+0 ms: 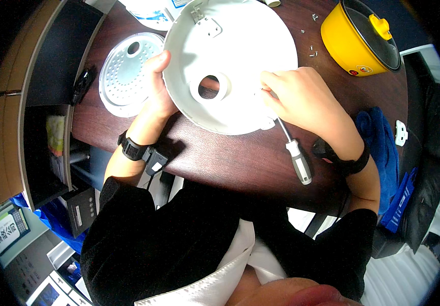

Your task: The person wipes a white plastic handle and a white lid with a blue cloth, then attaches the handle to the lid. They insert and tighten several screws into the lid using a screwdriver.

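Note:
A round white plastic cover (245, 51) with a raised rim and an off-centre hole is tilted up above the table. My left hand (157, 84) grips its left edge, thumb on the rim and the other fingers mostly behind. Over the right part of the cover, my right hand (301, 97) is closed with fingertips pinched together; whatever they hold, if anything, is hidden. Just below that hand a screwdriver (299, 162) with a grey and white handle points its shaft toward the cover's lower edge. A white perforated disc (128, 74) lies to the left.
Several small screws (312, 50) lie on the dark wooden table (209, 155). A yellow pot (355, 43) with a dark lid stands at the far right. A blue cloth (383, 153) and a small white plastic piece (401, 133) are at the right. Shelves (51, 102) stand left.

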